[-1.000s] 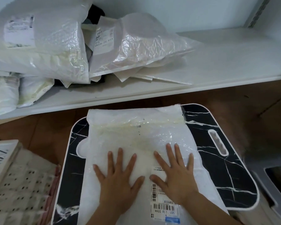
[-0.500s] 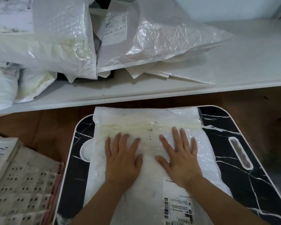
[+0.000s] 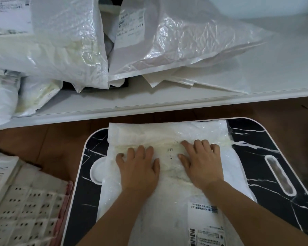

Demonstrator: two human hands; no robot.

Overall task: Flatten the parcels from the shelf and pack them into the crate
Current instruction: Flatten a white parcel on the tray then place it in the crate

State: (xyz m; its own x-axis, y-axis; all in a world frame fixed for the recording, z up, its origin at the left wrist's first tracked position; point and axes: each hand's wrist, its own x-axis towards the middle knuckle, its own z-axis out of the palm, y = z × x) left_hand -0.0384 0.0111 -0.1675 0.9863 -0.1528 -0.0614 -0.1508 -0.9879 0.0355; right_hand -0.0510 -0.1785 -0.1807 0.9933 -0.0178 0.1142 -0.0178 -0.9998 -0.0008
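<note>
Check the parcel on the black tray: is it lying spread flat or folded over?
Spread flat. The parcel lies open along the tray, left hand and right hand pressing it with straight fingers.

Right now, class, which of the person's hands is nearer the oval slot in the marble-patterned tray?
Right. The right hand presses the parcel beside the oval slot; the left hand lies further away, beyond it.

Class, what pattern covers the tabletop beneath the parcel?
Black marble with white veins and a white rim on the tabletop, head view.
</note>
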